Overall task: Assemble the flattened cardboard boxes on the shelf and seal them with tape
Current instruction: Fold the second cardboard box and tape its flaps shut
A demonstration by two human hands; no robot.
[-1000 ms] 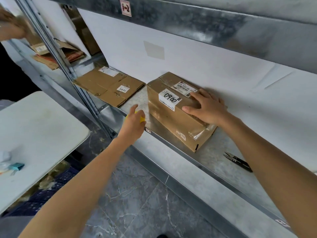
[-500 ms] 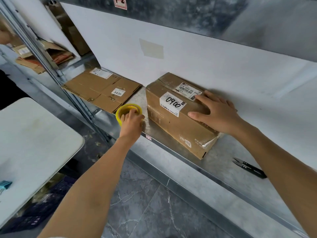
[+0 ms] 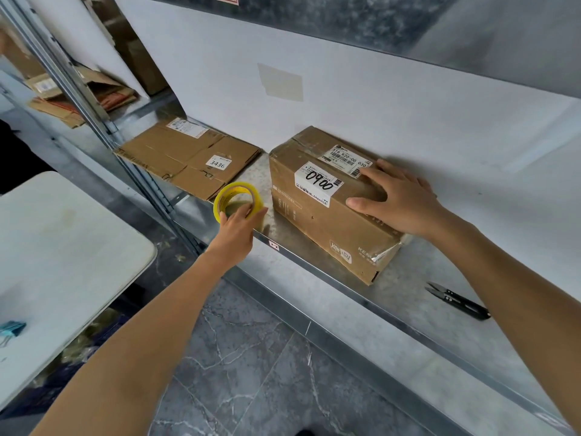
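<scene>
Head view, counted: one assembled cardboard box (image 3: pixel 330 209), one flattened box (image 3: pixel 188 158) on the same shelf (image 3: pixel 345 297), one yellow tape roll (image 3: pixel 238 199), one pair of black snips (image 3: pixel 457 300), and two hands. The assembled box sits near the frame's centre, its back against the white wall, and carries two white labels; the nearer one reads "0900". The flattened box lies at 10 o'clock from it, apart from it, with a small label reading "3436". A heap of more flattened cardboard (image 3: pixel 63 102) lies in the next shelf bay, far off at 10 o'clock; its pieces cannot be counted. The snips lie on the shelf at 4 o'clock from the assembled box, well apart from it. One white table (image 3: pixel 63 247) fills the 9 o'clock side of the frame, with one blue clip (image 3: pixel 11 328) at its near edge.

The left hand (image 3: pixel 239 226) reaches in from 7 o'clock, arm bare and nearly straight. Its thumb and fingers curl round the near rim of the tape roll, which stands on edge at the shelf's front lip, just beside the box at its 9 o'clock. Whether the roll touches the shelf cannot be told.

The right hand (image 3: pixel 399 202) comes from 4 o'clock and rests palm down on the top of the assembled box, fingers straight and slightly spread, pointing to 10 o'clock, thumb along the top front edge.
</scene>
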